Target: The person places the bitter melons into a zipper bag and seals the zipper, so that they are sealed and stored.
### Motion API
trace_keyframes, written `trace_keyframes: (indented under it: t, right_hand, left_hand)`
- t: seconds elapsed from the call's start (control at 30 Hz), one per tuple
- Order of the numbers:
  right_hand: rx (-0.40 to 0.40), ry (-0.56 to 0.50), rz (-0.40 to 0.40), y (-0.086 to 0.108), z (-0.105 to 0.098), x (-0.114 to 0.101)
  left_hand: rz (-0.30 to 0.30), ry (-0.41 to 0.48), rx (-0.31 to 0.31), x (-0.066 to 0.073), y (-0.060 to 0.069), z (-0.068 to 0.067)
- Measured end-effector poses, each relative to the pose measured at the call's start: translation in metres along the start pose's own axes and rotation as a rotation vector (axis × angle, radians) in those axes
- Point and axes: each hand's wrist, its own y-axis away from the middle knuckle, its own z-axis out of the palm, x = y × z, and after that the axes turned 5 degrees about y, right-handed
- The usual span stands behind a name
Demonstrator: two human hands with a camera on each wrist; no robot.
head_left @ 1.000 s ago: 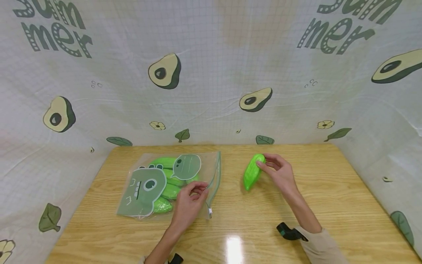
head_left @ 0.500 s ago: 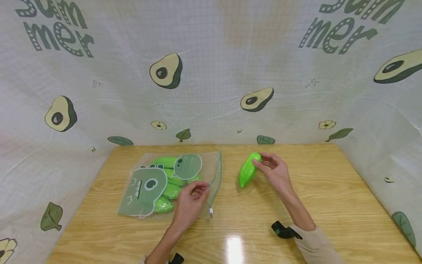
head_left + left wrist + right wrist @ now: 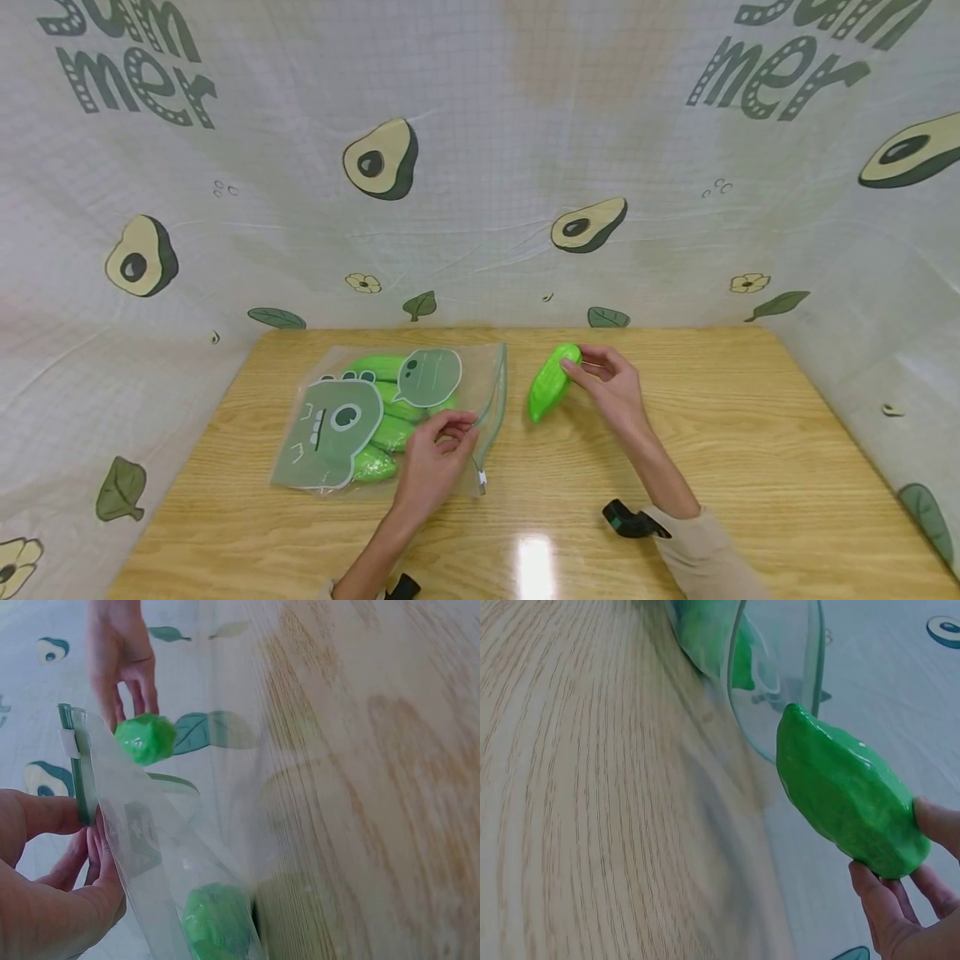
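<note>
A clear zip bag (image 3: 480,379) with a green cartoon dinosaur print lies flat on the table, left of centre, with several bright green vegetables (image 3: 375,465) inside. My left hand (image 3: 435,458) pinches the bag's rim near its middle; the white slider (image 3: 482,478) sits at the near end. In the right wrist view the bag's mouth (image 3: 817,667) gapes apart. My right hand (image 3: 611,387) holds one glossy green vegetable (image 3: 553,383), ridged and pointed, by its blunt end between thumb and fingers. Its tip points down and left, a short way right of the bag's mouth, above the table.
The wooden table (image 3: 750,467) carries the bag. A white cloth (image 3: 480,167) printed with avocados and leaves hangs behind and at both sides. Black wrist cameras (image 3: 630,521) sit at the cuffs of both arms.
My right hand has moved left with the green vegetable, bringing it closer to the bag's mouth. My left hand keeps its pinch on the rim.
</note>
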Motion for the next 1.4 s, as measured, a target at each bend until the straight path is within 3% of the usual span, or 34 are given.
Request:
trace_keyframes:
  t: [1.4]
  right_hand:
    - [-0.084, -0.145, 0.02, 0.003, 0.056, -0.004]
  left_hand:
    - [0.02, -0.001, 0.015, 0.0, -0.001, -0.001]
